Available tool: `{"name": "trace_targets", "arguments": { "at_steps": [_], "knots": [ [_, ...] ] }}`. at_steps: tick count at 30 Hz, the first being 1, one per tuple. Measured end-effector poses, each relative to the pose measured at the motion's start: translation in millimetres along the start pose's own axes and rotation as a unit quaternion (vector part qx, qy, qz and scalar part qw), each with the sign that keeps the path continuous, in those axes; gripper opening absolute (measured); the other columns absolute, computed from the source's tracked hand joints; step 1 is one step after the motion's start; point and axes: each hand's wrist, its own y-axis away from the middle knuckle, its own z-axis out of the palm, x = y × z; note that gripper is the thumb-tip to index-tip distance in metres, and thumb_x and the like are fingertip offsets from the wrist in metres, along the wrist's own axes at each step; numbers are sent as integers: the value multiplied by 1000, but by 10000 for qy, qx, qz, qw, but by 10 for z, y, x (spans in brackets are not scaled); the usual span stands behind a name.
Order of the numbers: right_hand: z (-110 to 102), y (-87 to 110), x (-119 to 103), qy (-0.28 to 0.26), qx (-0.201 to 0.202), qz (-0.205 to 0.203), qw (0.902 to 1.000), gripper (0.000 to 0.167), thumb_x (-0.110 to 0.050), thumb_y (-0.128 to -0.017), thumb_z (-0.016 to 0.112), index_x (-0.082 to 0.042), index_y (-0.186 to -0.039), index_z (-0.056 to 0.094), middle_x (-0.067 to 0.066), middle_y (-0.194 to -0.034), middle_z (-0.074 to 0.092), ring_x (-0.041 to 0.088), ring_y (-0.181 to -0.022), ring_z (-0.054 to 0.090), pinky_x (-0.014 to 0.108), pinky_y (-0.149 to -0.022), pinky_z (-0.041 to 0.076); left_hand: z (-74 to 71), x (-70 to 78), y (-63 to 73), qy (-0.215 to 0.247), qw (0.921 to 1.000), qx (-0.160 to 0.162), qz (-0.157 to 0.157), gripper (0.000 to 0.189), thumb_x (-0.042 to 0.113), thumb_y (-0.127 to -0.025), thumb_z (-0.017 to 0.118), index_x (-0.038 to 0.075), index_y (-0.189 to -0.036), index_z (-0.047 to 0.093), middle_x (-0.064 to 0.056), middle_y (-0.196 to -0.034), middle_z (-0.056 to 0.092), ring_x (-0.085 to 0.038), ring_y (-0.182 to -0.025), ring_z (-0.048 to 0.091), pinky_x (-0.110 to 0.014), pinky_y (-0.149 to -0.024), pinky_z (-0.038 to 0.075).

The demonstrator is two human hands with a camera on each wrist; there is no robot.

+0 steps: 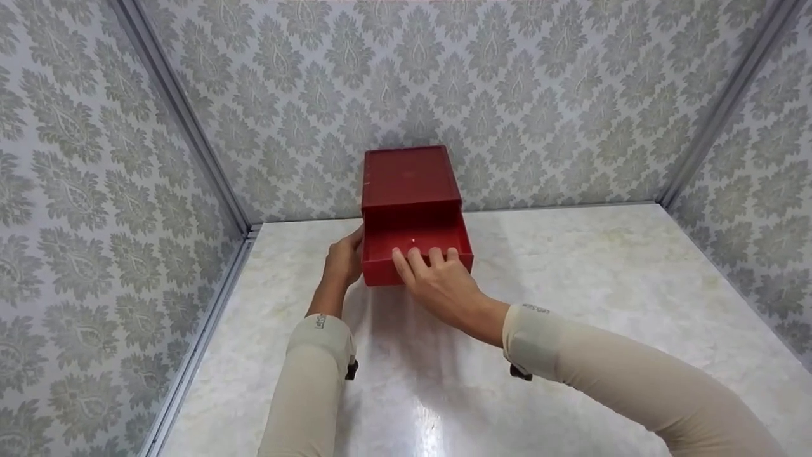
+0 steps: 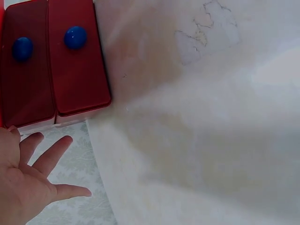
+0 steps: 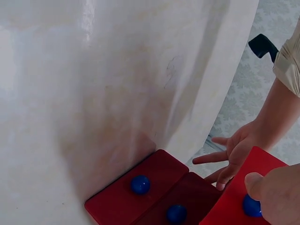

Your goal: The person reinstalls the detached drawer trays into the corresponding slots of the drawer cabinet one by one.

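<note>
A red drawer cabinet (image 1: pixel 411 178) stands against the back wall, its top drawer (image 1: pixel 382 274) pulled out. My right hand (image 1: pixel 447 289) grips the drawer's front panel, fingers hooked over the rim. In the right wrist view, the thumb (image 3: pixel 255 185) presses the outside of the front by a blue knob (image 3: pixel 251 206). Beside the cabinet's left side is my left hand (image 1: pixel 342 259); its fingers (image 2: pixel 51 157) are straight and spread in the left wrist view. Whether its hidden part touches the side, I cannot tell. Inside the drawer, only a small bright spot shows.
Below the top drawer, two closed red drawers carry blue knobs (image 2: pixel 75 37). The cabinet sits on a pale marbled table (image 1: pixel 571 273). Patterned wallpaper (image 1: pixel 545 101) covers the walls around it, with a grey metal rail (image 1: pixel 190 355) along the left edge.
</note>
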Motion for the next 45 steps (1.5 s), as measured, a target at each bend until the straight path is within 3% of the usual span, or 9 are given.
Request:
{"name": "trace_targets", "arguments": {
  "at_steps": [6, 10, 15, 20, 28, 32, 37, 41, 45],
  "knots": [
    [88, -110, 46, 5, -54, 167, 9998, 44, -18, -99, 57, -10, -142, 55, 10, -105, 64, 30, -75, 61, 45, -65, 55, -15, -13, 9, -204, 9998, -53, 15, 48, 31, -111, 43, 43, -157, 36, -8, -153, 54, -33, -137, 54, -54, -110, 46],
    [143, -181, 66, 19, -131, 233, 9996, 44, -17, -101, 55, -11, -145, 54, 9, -107, 64, 30, -77, 62, 45, -66, 55, -17, -18, 15, -296, 9995, -9, 92, 48, 30, -110, 44, 40, -157, 39, -9, -148, 58, -33, -132, 59, -53, -105, 49],
    [171, -259, 62, 119, -184, 196, 9996, 48, -17, -103, 53, -11, -150, 50, 9, -113, 65, 30, -80, 63, 46, -67, 57, -22, -24, 29, -211, 9998, 32, -25, 47, 28, -109, 47, 35, -155, 44, -10, -141, 64, -32, -127, 62, -52, -100, 51],
    [196, -314, 71, 128, -125, 224, 9996, 48, -17, -105, 50, -10, -153, 47, 10, -118, 65, 31, -87, 65, 49, -74, 58, -30, -47, 38, -260, 9996, 98, -58, 46, 26, -109, 48, 32, -154, 46, -11, -138, 66, -31, -126, 63, -52, -100, 51],
    [342, -338, 142, -71, -222, 343, 9991, 50, -17, -107, 50, -11, -155, 43, 12, -123, 64, 34, -101, 65, 53, -87, 57, -21, -73, 21, -315, 9995, 48, -47, 49, 29, -110, 47, 37, -157, 38, -7, -150, 57, -31, -136, 56, -53, -108, 47],
    [424, -368, 197, -181, -120, 333, 9992, 58, -29, -103, 61, -12, -155, 43, 12, -124, 64, 32, -111, 62, 53, -90, 57, -14, -81, 12, -353, 9993, 107, 24, 48, 30, -110, 47, 39, -156, 38, -6, -149, 58, -30, -136, 56, -54, -108, 47],
    [511, -405, 300, -175, 73, 392, 9991, 74, -51, -94, 69, -17, -155, 44, 13, -139, 58, 33, -127, 55, 54, -98, 53, -3, -81, 6, -306, 9994, 153, 113, 49, 30, -110, 47, 38, -157, 38, -5, -150, 57, -28, -138, 55, -52, -111, 46],
    [572, -415, 355, -168, 90, 585, 9981, 77, -60, -93, 64, -26, -158, 40, 16, -151, 50, 37, -135, 52, 56, -105, 49, -3, -57, 1, -422, 9989, 149, 147, 49, 29, -110, 46, 33, -158, 37, -6, -148, 59, -28, -136, 57, -52, -108, 47],
    [591, -432, 386, -546, -411, 983, 9928, 70, -61, -100, 52, -37, -162, 27, 21, -161, 37, 44, -144, 42, 65, -109, 42, 9, -41, -9, -459, 9988, 124, 106, 49, 29, -110, 46, 34, -158, 36, -5, -143, 63, -26, -130, 61, -52, -104, 49]
  ]
}}
